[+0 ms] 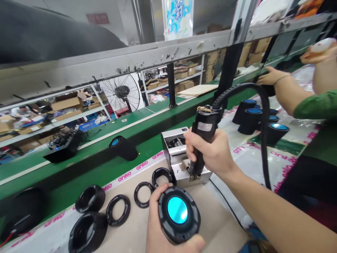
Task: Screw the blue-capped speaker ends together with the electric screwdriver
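My left hand (160, 228) is wrapped round a black round speaker part (179, 214) with a glowing cyan centre, held low at the bench's near edge. My right hand (210, 153) grips a black electric screwdriver (202, 137) upright. The screwdriver's tip rests at a small metal feeder box (175, 154), and a thick black cable (259, 116) arcs from its top. Black rings (118, 209) and black cup-shaped housings (88, 232) lie on the cardboard mat left of my left hand.
A green conveyor belt (105, 154) runs behind the bench, carrying a black speaker (122, 147) and a dark box (63, 146). At the right, another person's arm (289, 91) reaches over several black cylinders (252, 116). A fan (121, 93) and shelves of cartons stand behind.
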Motion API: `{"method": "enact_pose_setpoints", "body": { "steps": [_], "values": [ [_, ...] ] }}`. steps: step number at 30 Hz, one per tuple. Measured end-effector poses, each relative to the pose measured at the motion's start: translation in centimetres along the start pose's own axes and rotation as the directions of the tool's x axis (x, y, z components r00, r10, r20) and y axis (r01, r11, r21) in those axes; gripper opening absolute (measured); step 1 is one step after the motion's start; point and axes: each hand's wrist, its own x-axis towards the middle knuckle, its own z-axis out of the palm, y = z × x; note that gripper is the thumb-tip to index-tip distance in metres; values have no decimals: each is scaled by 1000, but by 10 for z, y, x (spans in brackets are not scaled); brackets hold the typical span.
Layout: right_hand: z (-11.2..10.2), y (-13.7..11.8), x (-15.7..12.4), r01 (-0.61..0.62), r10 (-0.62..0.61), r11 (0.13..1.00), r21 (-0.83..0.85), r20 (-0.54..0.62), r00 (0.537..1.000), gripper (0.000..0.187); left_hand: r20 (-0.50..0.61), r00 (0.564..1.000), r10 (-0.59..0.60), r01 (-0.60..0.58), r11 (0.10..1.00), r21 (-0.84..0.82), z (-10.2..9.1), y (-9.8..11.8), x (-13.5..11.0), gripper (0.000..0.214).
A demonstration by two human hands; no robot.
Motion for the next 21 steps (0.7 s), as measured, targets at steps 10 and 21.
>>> {"method": "enact_pose_setpoints", "body": {
  "steps": [10,21],
  "values": [
    [38,-93,-9,54,-61,944,324,10,998,50,130,986,100,-96,994,-43,-17,-24,10,104],
    [81,-111,-40,-82,-3,986,149,496,868,62,308,877,370,-279,912,-302,-7,-16,17,91]
  ]
}}
